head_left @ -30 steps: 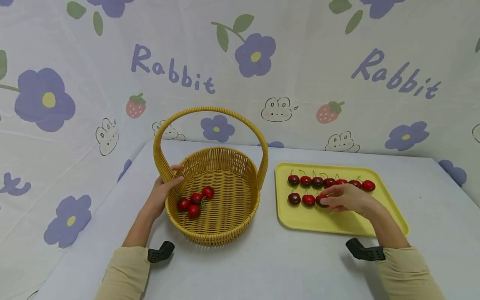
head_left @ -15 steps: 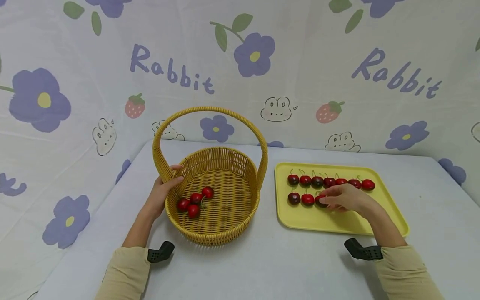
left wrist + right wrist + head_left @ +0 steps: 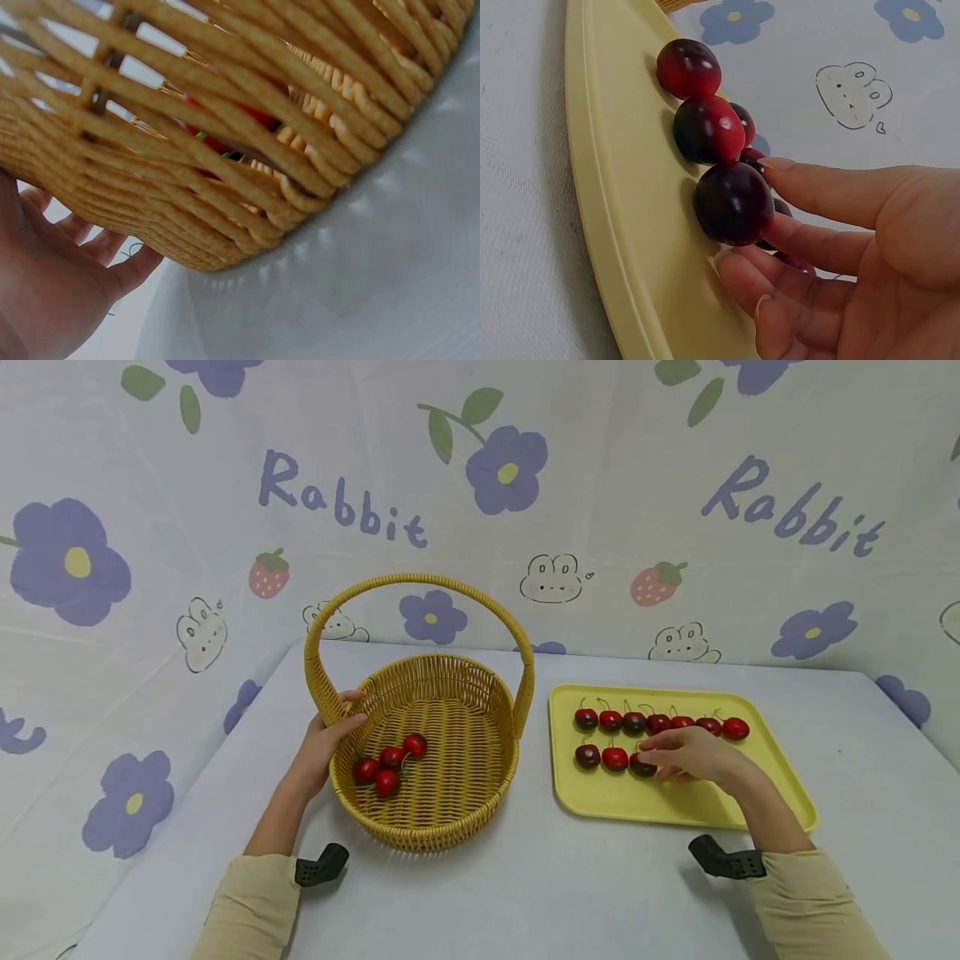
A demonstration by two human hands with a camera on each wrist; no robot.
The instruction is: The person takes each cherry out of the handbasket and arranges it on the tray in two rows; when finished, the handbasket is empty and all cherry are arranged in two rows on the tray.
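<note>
Fingertips of right hand (image 3: 693, 756) touch the dark cherry (image 3: 733, 202) without closing yet, so I'd pinch low, while left hand (image 3: 324, 745) grips the basket (image 3: 480, 793) rim.

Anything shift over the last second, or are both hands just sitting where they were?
Almost nothing moved. The right hand stays on the yellow tray, fingers at the third cherry of the near row; its red top now looks less covered, though it is not lifted. The left hand still holds the basket rim. The four cherries in the basket and the far row lie as before.
</note>
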